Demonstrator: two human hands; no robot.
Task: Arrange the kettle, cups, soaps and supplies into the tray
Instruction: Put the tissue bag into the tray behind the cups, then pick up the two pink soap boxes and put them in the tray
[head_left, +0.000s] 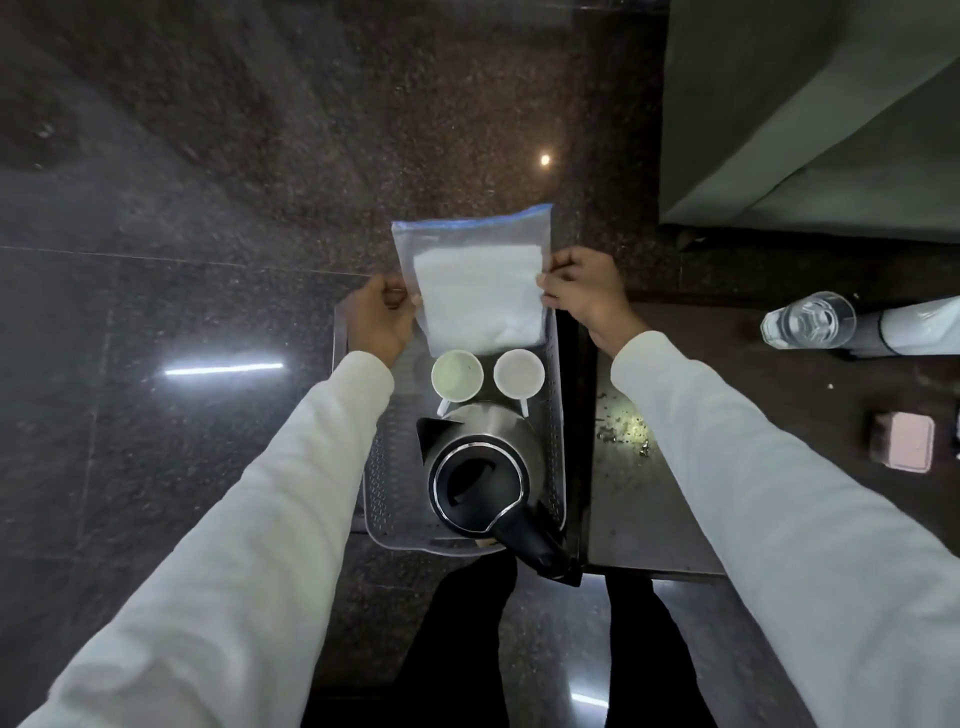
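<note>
Both hands hold a clear zip bag (470, 280) by its side edges, the left hand (382, 319) pinching the edge at 9 o'clock and the right hand (582, 291) pinching the edge at 3 o'clock, fingers curled on the plastic. A two-sided grip keeps the limp bag flat and taut, likely so it can be laid down square rather than crumpled. The bag has a blue zip strip along its far edge and holds a folded white pad or cloth; what exactly it is cannot be told. It hangs over the 12 o'clock end of the grey perforated tray (387, 478), its near edge just above two white cups (457, 375) that stand side by side, mouths up. At 6 o'clock from the cups sits the steel kettle (480, 478), black lid up, spout toward 10 o'clock, handle jutting past the tray's near rim toward 5 o'clock. Heavy items fill the near end, so the far end is the free place for the flat bag. The tray seems to sit on a low stand beside the dark bench (654, 499) at 3 o'clock. On that bench, well apart from the tray, lie a pink soap (702, 448) and a clear water bottle (808, 321) on its side, not yet loaded by my reading. Polished stone floor (208, 182) all round.
</note>
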